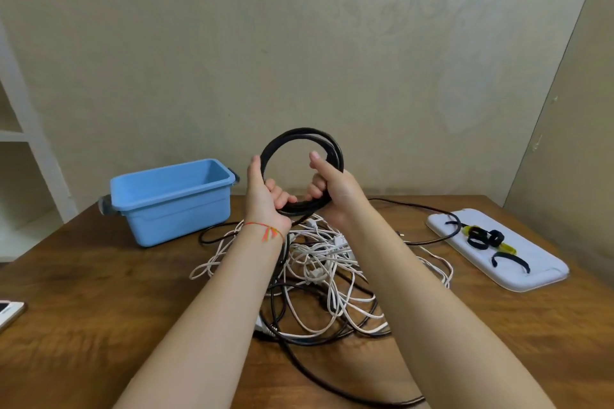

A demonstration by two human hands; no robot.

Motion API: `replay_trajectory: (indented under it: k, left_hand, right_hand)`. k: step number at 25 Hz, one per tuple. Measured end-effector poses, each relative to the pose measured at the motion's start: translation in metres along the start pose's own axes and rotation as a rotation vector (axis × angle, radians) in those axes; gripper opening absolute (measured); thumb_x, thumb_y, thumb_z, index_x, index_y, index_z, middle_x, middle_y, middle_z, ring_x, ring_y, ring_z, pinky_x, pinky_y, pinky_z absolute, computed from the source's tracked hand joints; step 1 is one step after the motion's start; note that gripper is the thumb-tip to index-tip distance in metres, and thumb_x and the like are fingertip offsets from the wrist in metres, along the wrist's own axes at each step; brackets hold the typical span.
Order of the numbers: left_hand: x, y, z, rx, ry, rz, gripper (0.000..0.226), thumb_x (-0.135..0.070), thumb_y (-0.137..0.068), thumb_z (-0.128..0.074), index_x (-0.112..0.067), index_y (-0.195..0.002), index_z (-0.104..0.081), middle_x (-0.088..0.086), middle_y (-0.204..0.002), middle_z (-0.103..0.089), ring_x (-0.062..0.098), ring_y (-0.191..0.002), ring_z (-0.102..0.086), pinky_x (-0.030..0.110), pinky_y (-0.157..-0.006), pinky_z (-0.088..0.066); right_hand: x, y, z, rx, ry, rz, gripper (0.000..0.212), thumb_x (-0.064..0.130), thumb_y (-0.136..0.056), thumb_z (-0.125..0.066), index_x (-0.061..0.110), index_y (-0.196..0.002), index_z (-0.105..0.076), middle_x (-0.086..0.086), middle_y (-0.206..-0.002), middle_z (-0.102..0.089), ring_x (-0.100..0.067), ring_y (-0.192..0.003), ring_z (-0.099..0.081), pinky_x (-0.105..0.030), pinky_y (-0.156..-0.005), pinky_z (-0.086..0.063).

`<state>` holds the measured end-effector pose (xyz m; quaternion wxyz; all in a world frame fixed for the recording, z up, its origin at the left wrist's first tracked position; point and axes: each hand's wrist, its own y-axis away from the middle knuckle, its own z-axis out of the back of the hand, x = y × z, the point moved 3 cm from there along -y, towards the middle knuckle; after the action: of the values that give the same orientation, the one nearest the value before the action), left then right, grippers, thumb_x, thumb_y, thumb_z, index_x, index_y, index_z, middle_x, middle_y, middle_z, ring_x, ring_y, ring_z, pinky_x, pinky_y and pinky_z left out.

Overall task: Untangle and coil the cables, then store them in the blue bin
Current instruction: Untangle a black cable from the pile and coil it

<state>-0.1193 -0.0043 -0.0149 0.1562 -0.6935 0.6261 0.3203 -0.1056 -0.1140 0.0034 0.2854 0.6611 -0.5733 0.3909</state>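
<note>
Two bare arms reach forward from the bottom of the view, over a brown wooden table (83,325). Under them lies a messy pile of cables (319,279), white ones and black ones all mixed up. One thick black cable (332,385) runs out of the pile toward the near edge of the table.

Both hands are up in the air above the pile, holding a black coil (300,143) that stands up like a ring. Left hand (264,196) grips the left side of the ring with its fingers curled around the bottom part. That wrist has a thin red and yellow string (269,231) tied on it. Right hand (335,189) grips the right side, with the thumb sticking up inside the ring and the fingers wrapped around the cable. A loose end seems to hang from the coil down into the pile, but it is hard to tell.

To the left, near the wall, sits the blue bin (172,212) on the table. On the right lies a white tray (531,276) with little black and yellow straps (486,239) on it. A thin black cable lies across the tray's near corner. At the far left edge, part of a phone (8,310) peeks in.
</note>
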Motion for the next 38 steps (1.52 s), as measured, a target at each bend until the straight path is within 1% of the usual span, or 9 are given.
replay_trajectory:
  k: [3,8,12,17,22,25,30,35,38]
  left_hand:
    - [-0.011,-0.005,0.011,0.152,-0.222,0.126,0.042,-0.051,-0.092,-0.049,-0.015,-0.071,-0.052,-0.004,-0.05,-0.037,0.013,-0.04,-0.033,0.026,-0.052,-0.035]
    - [-0.034,0.006,-0.002,0.456,-0.993,0.155,0.065,-0.064,-0.097,-0.035,-0.006,-0.093,-0.066,0.008,-0.067,-0.063,0.022,-0.051,-0.058,0.027,-0.054,-0.049]
    - [-0.039,0.017,-0.03,0.322,-1.365,-0.152,0.059,-0.054,-0.099,-0.045,-0.001,-0.091,-0.07,0.015,-0.082,-0.07,0.029,-0.069,-0.065,0.033,-0.067,-0.055]
    - [-0.037,0.025,-0.036,0.194,-1.692,-0.398,0.081,-0.061,-0.101,-0.018,-0.004,-0.082,-0.071,0.024,-0.091,-0.072,0.034,-0.09,-0.068,0.039,-0.091,-0.051]
    - [-0.044,0.016,-0.022,0.351,-1.646,-0.381,0.073,-0.077,-0.081,-0.05,-0.006,-0.068,-0.063,0.01,-0.061,-0.057,0.021,-0.058,-0.049,0.033,-0.062,-0.036]
    - [-0.056,0.006,-0.006,0.35,-1.327,-0.367,0.05,-0.062,-0.072,-0.075,-0.018,-0.064,-0.053,-0.007,-0.049,-0.039,0.011,-0.043,-0.033,0.024,-0.045,-0.027]
    - [-0.048,-0.004,0.002,0.183,-0.567,-0.311,0.054,-0.063,-0.067,-0.072,-0.025,-0.064,-0.033,-0.009,-0.05,-0.022,0.007,-0.042,-0.018,0.021,-0.04,-0.015]
    - [-0.015,-0.003,-0.005,0.053,0.039,-0.092,0.064,-0.072,-0.085,-0.054,-0.023,-0.057,-0.024,-0.004,-0.053,-0.018,0.012,-0.04,-0.024,0.024,-0.047,-0.035]
    - [0.0,-0.007,0.0,0.108,-0.003,-0.013,0.059,-0.07,-0.085,-0.057,-0.021,-0.059,-0.037,-0.003,-0.055,-0.034,0.014,-0.047,-0.039,0.028,-0.056,-0.044]
  right_hand:
    - [0.02,0.0,0.015,0.082,0.337,-0.066,0.032,0.023,-0.097,-0.062,0.017,-0.072,-0.043,0.004,-0.047,-0.023,-0.011,-0.039,-0.021,-0.024,-0.041,-0.027]
    - [0.042,0.012,-0.003,0.235,1.44,-0.194,0.014,0.015,-0.085,-0.065,0.002,-0.084,-0.06,-0.007,-0.058,-0.046,-0.02,-0.047,-0.039,-0.029,-0.049,-0.038]
    - [0.04,0.019,-0.033,0.36,1.864,-0.07,0.029,0.011,-0.083,-0.067,0.002,-0.107,-0.054,-0.005,-0.066,-0.061,-0.017,-0.046,-0.054,-0.025,-0.045,-0.046]
    - [0.037,0.021,-0.041,0.401,1.764,0.131,0.025,0.004,-0.08,-0.07,0.024,-0.07,-0.059,-0.002,-0.073,-0.065,-0.019,-0.056,-0.057,-0.032,-0.053,-0.052]
    - [0.043,0.013,-0.016,0.27,1.559,0.084,0.022,0.03,-0.081,-0.076,0.01,-0.08,-0.069,-0.007,-0.068,-0.069,-0.016,-0.056,-0.06,-0.029,-0.057,-0.052]
    - [0.045,0.014,0.008,0.278,1.284,-0.026,0.019,0.025,-0.087,-0.072,0.009,-0.096,-0.067,-0.006,-0.072,-0.069,-0.017,-0.065,-0.067,-0.03,-0.071,-0.058]
    - [0.034,0.007,0.021,0.221,0.63,0.011,0.004,0.005,-0.092,-0.062,0.007,-0.09,-0.06,-0.009,-0.072,-0.063,-0.028,-0.076,-0.066,-0.048,-0.089,-0.055]
    - [-0.001,0.003,0.003,0.092,0.148,0.075,0.011,0.01,-0.095,-0.061,0.007,-0.085,-0.056,-0.009,-0.063,-0.057,-0.028,-0.064,-0.061,-0.041,-0.073,-0.056]
    - [0.003,-0.001,0.006,-0.039,0.127,0.102,0.04,0.044,-0.095,-0.06,0.017,-0.07,-0.044,0.002,-0.047,-0.033,-0.015,-0.042,-0.035,-0.03,-0.053,-0.035]
